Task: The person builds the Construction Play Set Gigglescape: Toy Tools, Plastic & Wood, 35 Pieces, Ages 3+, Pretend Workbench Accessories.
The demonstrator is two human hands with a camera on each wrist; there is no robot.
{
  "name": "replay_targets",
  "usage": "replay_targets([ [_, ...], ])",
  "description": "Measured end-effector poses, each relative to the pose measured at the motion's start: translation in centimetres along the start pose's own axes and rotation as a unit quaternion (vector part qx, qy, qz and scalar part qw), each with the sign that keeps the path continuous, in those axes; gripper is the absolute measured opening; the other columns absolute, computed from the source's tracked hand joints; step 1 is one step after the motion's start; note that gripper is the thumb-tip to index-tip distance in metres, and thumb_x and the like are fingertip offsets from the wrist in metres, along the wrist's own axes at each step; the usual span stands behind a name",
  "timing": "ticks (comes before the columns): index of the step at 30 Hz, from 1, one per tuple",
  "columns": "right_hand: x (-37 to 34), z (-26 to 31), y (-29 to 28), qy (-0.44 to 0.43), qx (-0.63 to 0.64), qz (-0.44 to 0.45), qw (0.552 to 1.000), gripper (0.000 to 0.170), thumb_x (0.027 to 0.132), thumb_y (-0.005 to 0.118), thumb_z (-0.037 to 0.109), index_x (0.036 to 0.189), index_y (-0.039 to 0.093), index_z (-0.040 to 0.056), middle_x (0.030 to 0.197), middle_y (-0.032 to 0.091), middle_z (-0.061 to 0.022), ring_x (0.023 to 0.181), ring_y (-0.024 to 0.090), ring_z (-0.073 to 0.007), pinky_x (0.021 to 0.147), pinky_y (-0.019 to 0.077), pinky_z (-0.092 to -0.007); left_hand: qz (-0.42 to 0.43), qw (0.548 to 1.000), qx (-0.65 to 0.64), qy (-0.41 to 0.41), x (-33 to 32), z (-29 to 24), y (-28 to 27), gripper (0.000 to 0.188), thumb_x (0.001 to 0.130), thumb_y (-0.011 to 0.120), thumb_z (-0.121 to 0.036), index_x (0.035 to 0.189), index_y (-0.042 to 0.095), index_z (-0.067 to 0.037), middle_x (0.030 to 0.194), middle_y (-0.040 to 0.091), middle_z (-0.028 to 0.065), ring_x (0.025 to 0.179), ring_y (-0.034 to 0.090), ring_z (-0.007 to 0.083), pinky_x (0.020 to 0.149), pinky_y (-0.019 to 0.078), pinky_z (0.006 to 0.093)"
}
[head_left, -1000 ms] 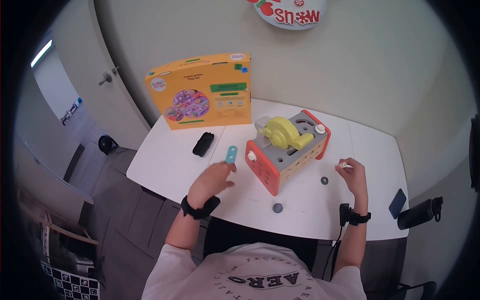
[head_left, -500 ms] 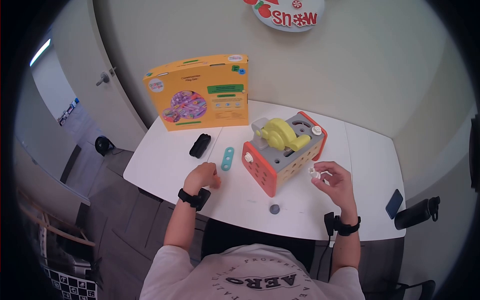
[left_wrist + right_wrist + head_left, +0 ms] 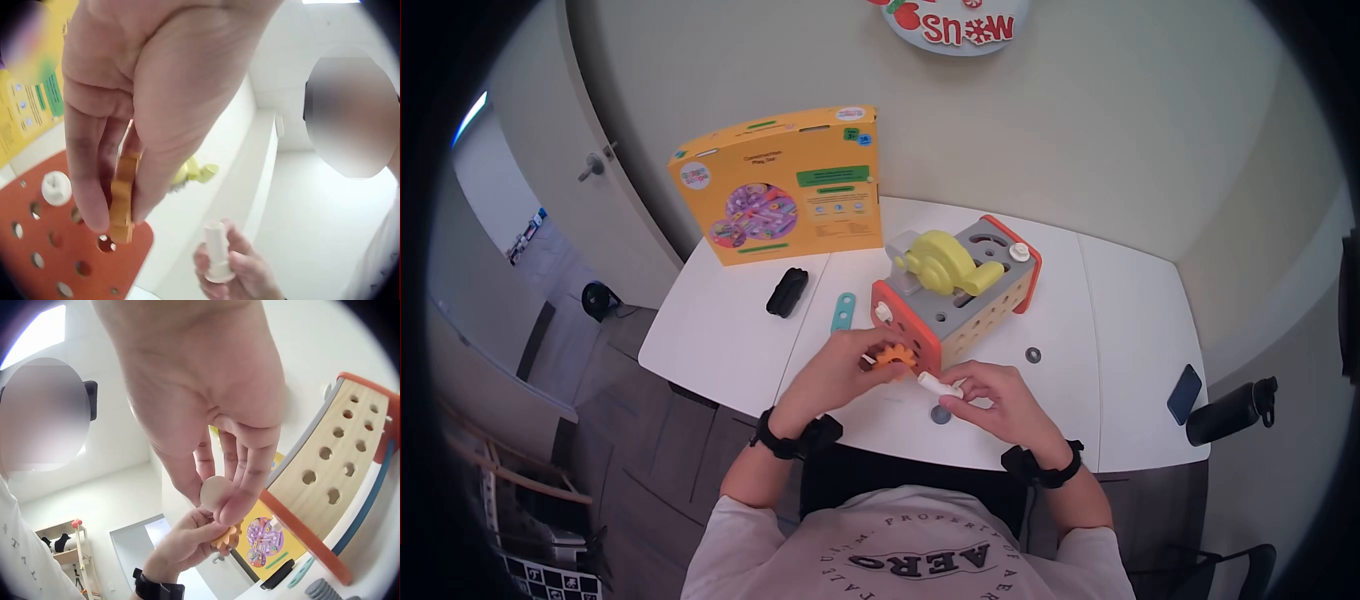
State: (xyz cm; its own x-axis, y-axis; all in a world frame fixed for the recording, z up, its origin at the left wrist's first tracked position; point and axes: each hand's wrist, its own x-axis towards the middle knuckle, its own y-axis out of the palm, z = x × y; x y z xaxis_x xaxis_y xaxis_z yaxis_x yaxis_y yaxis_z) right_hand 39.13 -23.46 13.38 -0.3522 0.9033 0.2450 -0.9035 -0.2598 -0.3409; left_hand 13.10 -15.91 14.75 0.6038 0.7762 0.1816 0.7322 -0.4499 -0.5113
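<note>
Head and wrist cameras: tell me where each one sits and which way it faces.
Head: worn on the head, looking forward and down at the table; left hand, right hand and shirt show.
Left wrist: worn there, looking along that hand at the orange gear it pinches; the right hand, head and shirt show beyond.
Right wrist: worn there, looking along that hand at the white bolt it holds; the left hand, head and shirt show too.
Shared: the two wrist views both catch the gear and bolt.
</note>
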Motion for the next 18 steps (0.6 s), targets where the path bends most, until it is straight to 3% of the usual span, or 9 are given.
replay_targets([
  [3, 0.1, -0.1, 0.5, -0.008, -0.018, -0.028, 0.999, 0.023, 0.092, 0.078, 0.006, 0.113, 0.072, -0.0013, 0.096, 0.074, -0.0068, 0.072, 0.063, -0.0077, 0.070, 0.0548, -0.0232, 0.005, 0.999, -0.033, 0.008, -0.2, -0.7, 1.8, 0.035, 0.093, 0.075, -0.003, 0.127, 0.068, -0.001, 0.106, 0.076, 0.0110, 0.093, 0.075, 0.0173, 0.084, 0.0637, 0.0320],
  [9, -0.1, 0.2, 0.1, 0.015, -0.032, -0.030, 0.999, 0.022, 0.092, 0.077, 0.006, 0.114, 0.073, -0.0003, 0.087, 0.073, -0.0058, 0.066, 0.058, -0.0079, 0.065, 0.0510, -0.0232, 0.036, 0.999, -0.029, -0.009, -0.6, -1.6, 2.5, 0.040, 0.095, 0.072, -0.001, 0.134, 0.066, -0.003, 0.113, 0.075, 0.0119, 0.097, 0.074, 0.0189, 0.094, 0.0628, 0.0351],
  [18, -0.3, 0.8, 0.4, 0.031, -0.056, -0.034, 0.997, 0.021, 0.092, 0.078, 0.007, 0.111, 0.071, -0.0004, 0.078, 0.069, -0.0050, 0.066, 0.065, -0.0077, 0.063, 0.0513, -0.0245, 0.053, 0.997, -0.064, -0.007, -1.0, -2.3, 3.7, 0.051, 0.096, 0.070, 0.000, 0.145, 0.058, -0.005, 0.121, 0.074, 0.0154, 0.114, 0.073, 0.0258, 0.100, 0.0598, 0.0386],
])
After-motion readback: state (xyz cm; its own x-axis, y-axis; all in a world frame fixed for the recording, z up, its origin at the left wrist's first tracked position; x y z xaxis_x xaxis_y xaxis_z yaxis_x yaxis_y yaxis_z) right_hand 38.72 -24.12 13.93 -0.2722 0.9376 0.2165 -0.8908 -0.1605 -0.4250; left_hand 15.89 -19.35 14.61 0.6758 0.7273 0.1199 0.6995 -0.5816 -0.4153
